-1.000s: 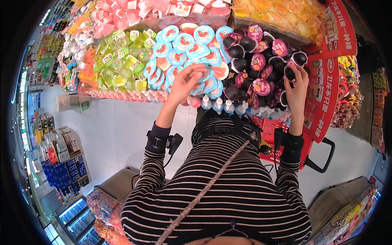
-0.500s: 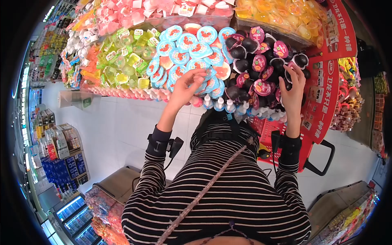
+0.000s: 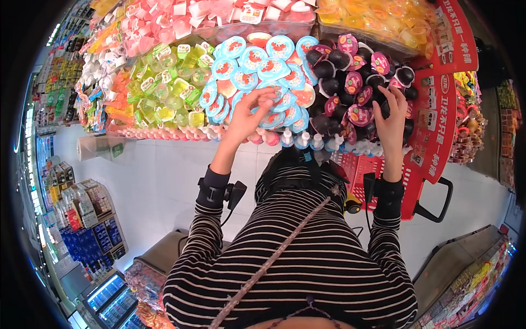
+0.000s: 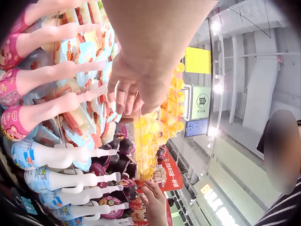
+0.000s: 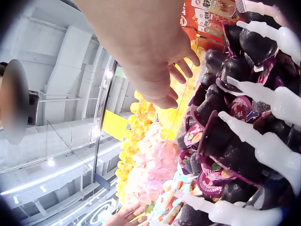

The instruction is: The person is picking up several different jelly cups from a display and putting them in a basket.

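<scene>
The left hand [image 3: 245, 120] hovers over the blue-lidded jelly cups [image 3: 272, 68], its fingers loosely bent with nothing seen in them. Over the dark purple-lidded cups [image 3: 352, 82], near their right side, the right hand [image 3: 391, 123] hangs with fingers spread and bent, holding nothing that shows. In the left wrist view the left hand [image 4: 136, 84] has relaxed fingers beside the blue packs [image 4: 84, 56]. The right wrist view has the right hand [image 5: 160, 70] with parted fingers above the dark cups [image 5: 235, 146]; contact there cannot be told.
Green jelly cups [image 3: 164, 90] lie left of the blue ones, pink packs [image 3: 164, 19] and yellow cups [image 3: 378, 19] behind. Small bottles [image 3: 301, 141] line the front edge. A red cart [image 3: 408, 186] stands at the front right, beside a red printed board [image 3: 438, 126].
The display has shifted slightly rightward in the head view. The left hand has moved a little right relative to the body; the right hand's fingers have spread somewhat from the dark cup near them.
</scene>
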The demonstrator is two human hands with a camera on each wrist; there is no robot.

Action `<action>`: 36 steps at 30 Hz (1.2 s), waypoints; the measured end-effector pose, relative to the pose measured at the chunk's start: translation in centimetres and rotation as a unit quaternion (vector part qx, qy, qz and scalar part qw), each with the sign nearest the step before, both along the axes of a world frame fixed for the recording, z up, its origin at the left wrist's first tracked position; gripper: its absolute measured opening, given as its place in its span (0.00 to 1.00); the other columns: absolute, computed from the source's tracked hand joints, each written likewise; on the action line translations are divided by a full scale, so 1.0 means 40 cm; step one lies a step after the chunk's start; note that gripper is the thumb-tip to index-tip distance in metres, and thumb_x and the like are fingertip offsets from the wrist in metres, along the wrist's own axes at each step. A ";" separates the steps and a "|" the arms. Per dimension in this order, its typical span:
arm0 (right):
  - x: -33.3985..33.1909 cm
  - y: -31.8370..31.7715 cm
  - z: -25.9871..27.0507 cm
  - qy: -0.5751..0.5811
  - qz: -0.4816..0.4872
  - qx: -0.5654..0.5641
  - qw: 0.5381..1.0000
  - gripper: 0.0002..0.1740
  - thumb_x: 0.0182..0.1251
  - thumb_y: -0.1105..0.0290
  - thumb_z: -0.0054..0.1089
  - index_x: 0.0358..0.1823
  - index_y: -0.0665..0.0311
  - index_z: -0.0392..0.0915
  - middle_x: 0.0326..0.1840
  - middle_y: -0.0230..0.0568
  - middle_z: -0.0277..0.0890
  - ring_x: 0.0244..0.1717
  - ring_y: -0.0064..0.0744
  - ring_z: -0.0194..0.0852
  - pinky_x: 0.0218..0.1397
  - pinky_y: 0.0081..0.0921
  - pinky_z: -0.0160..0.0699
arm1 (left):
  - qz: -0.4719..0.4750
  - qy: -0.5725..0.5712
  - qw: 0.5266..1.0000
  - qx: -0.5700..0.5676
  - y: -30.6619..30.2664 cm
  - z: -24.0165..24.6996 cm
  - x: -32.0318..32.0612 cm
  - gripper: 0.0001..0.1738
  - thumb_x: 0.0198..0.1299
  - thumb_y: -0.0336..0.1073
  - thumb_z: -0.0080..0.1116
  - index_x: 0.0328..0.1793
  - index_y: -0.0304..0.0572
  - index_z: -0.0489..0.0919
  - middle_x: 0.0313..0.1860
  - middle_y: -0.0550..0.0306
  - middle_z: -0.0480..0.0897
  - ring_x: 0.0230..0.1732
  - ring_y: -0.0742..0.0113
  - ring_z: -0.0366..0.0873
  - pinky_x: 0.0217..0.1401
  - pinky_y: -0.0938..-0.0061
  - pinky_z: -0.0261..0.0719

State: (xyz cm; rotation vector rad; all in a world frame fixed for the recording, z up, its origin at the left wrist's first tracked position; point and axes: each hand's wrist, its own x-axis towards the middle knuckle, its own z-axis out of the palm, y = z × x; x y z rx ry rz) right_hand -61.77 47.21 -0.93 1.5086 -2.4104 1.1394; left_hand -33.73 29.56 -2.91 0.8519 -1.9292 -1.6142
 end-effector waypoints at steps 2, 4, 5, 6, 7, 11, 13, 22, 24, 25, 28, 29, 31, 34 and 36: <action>0.012 -0.005 0.003 0.005 -0.007 0.009 1.000 0.21 0.55 0.73 0.61 0.53 0.57 0.73 0.59 0.45 0.63 0.60 0.45 0.60 0.61 0.36 0.63 | -0.008 0.010 1.000 0.001 -0.012 0.000 0.007 0.17 0.63 0.36 0.53 0.56 0.37 0.74 0.46 0.57 0.81 0.47 0.73 0.76 0.55 0.73 0.72; 0.025 -0.012 0.015 -0.006 -0.007 0.011 1.000 0.21 0.55 0.73 0.61 0.53 0.58 0.73 0.59 0.45 0.63 0.60 0.45 0.60 0.61 0.36 0.62 | -0.006 0.027 1.000 0.014 -0.018 -0.006 0.013 0.17 0.63 0.35 0.53 0.56 0.36 0.74 0.47 0.57 0.80 0.48 0.72 0.76 0.55 0.74 0.72; 0.028 -0.016 0.019 -0.003 -0.010 0.009 1.000 0.21 0.55 0.73 0.61 0.53 0.58 0.73 0.59 0.45 0.63 0.60 0.45 0.60 0.61 0.36 0.62 | -0.007 0.028 0.999 0.023 -0.021 -0.011 0.017 0.16 0.63 0.34 0.53 0.56 0.36 0.74 0.47 0.56 0.80 0.49 0.72 0.76 0.55 0.74 0.72; 0.030 -0.020 0.020 -0.002 -0.009 0.012 1.000 0.21 0.56 0.74 0.61 0.53 0.58 0.73 0.59 0.45 0.63 0.60 0.45 0.60 0.61 0.36 0.62 | -0.009 0.030 0.999 0.030 -0.026 -0.016 0.021 0.16 0.63 0.34 0.53 0.56 0.36 0.74 0.48 0.56 0.80 0.49 0.72 0.76 0.55 0.74 0.72; 0.031 -0.025 0.020 -0.001 -0.009 0.015 1.000 0.20 0.56 0.74 0.60 0.53 0.59 0.73 0.59 0.45 0.63 0.60 0.45 0.59 0.61 0.36 0.62 | -0.032 0.015 0.999 0.009 -0.029 -0.017 0.027 0.17 0.65 0.32 0.50 0.60 0.36 0.70 0.50 0.55 0.79 0.50 0.74 0.74 0.54 0.76 0.72; 0.025 -0.052 0.025 0.010 -0.013 0.006 1.000 0.21 0.56 0.74 0.60 0.53 0.60 0.72 0.59 0.45 0.63 0.60 0.45 0.60 0.62 0.36 0.61 | -0.041 0.017 0.999 0.009 -0.029 -0.032 0.033 0.18 0.65 0.35 0.51 0.59 0.36 0.70 0.50 0.55 0.79 0.49 0.73 0.75 0.55 0.76 0.72; 0.027 -0.068 0.042 0.017 -0.010 0.000 1.000 0.22 0.55 0.76 0.59 0.54 0.61 0.72 0.58 0.45 0.64 0.59 0.46 0.60 0.62 0.36 0.60 | -0.043 0.009 0.999 0.022 -0.029 -0.047 0.039 0.19 0.65 0.36 0.51 0.60 0.36 0.70 0.50 0.55 0.79 0.50 0.73 0.75 0.55 0.76 0.72; -0.067 -0.154 0.117 0.058 -0.021 -0.054 0.997 0.24 0.54 0.77 0.59 0.55 0.64 0.69 0.57 0.47 0.65 0.59 0.48 0.60 0.60 0.37 0.62 | -0.023 0.058 0.996 0.064 -0.032 -0.039 0.038 0.17 0.63 0.30 0.53 0.57 0.35 0.72 0.48 0.54 0.80 0.48 0.71 0.77 0.55 0.75 0.72; -0.107 -0.181 0.132 0.063 -0.024 -0.071 0.995 0.24 0.55 0.75 0.60 0.55 0.65 0.68 0.57 0.49 0.65 0.59 0.49 0.60 0.61 0.37 0.62 | -0.004 0.038 0.998 0.041 -0.036 -0.019 0.034 0.17 0.63 0.30 0.52 0.57 0.35 0.72 0.48 0.53 0.80 0.49 0.71 0.77 0.55 0.75 0.72; -0.122 -0.194 0.140 0.060 -0.040 -0.069 0.995 0.24 0.55 0.73 0.60 0.55 0.65 0.68 0.57 0.49 0.66 0.59 0.50 0.61 0.61 0.38 0.62 | -0.002 0.046 0.998 0.038 -0.035 -0.011 0.028 0.16 0.63 0.30 0.52 0.57 0.35 0.72 0.48 0.53 0.80 0.49 0.71 0.76 0.55 0.75 0.72; -0.189 -0.230 0.155 0.068 -0.059 -0.063 0.994 0.25 0.56 0.69 0.60 0.56 0.65 0.67 0.56 0.50 0.66 0.57 0.52 0.62 0.61 0.39 0.62 | 0.009 0.050 0.998 0.036 -0.024 0.006 0.004 0.16 0.63 0.30 0.52 0.57 0.35 0.72 0.47 0.54 0.80 0.49 0.71 0.76 0.55 0.74 0.72; -0.204 -0.241 0.164 0.070 -0.055 -0.070 0.994 0.25 0.56 0.69 0.60 0.55 0.65 0.67 0.55 0.51 0.66 0.58 0.52 0.62 0.61 0.39 0.62 | 0.007 0.054 0.998 0.034 -0.022 -0.001 -0.007 0.16 0.64 0.31 0.52 0.57 0.36 0.72 0.48 0.54 0.80 0.49 0.71 0.76 0.55 0.74 0.72; -0.232 -0.256 0.179 0.067 -0.043 -0.076 0.994 0.24 0.56 0.69 0.60 0.55 0.65 0.67 0.55 0.52 0.66 0.58 0.53 0.62 0.61 0.40 0.62 | 0.012 0.044 0.998 0.035 -0.008 -0.004 -0.027 0.16 0.64 0.31 0.51 0.57 0.36 0.72 0.48 0.54 0.79 0.49 0.71 0.76 0.55 0.74 0.72; -0.267 -0.271 0.182 0.057 -0.030 -0.082 0.995 0.24 0.55 0.69 0.60 0.55 0.66 0.67 0.55 0.52 0.67 0.59 0.52 0.61 0.61 0.39 0.62 | 0.009 0.036 0.998 0.043 0.008 -0.002 -0.063 0.17 0.64 0.31 0.51 0.58 0.36 0.72 0.49 0.55 0.79 0.49 0.71 0.76 0.56 0.75 0.71; -0.287 -0.271 0.183 0.050 -0.030 -0.085 0.995 0.24 0.55 0.70 0.60 0.55 0.65 0.67 0.55 0.52 0.67 0.59 0.52 0.61 0.62 0.39 0.62 | 0.014 0.036 0.998 0.051 0.018 -0.004 -0.082 0.17 0.64 0.31 0.51 0.58 0.36 0.72 0.49 0.55 0.79 0.50 0.71 0.76 0.55 0.75 0.71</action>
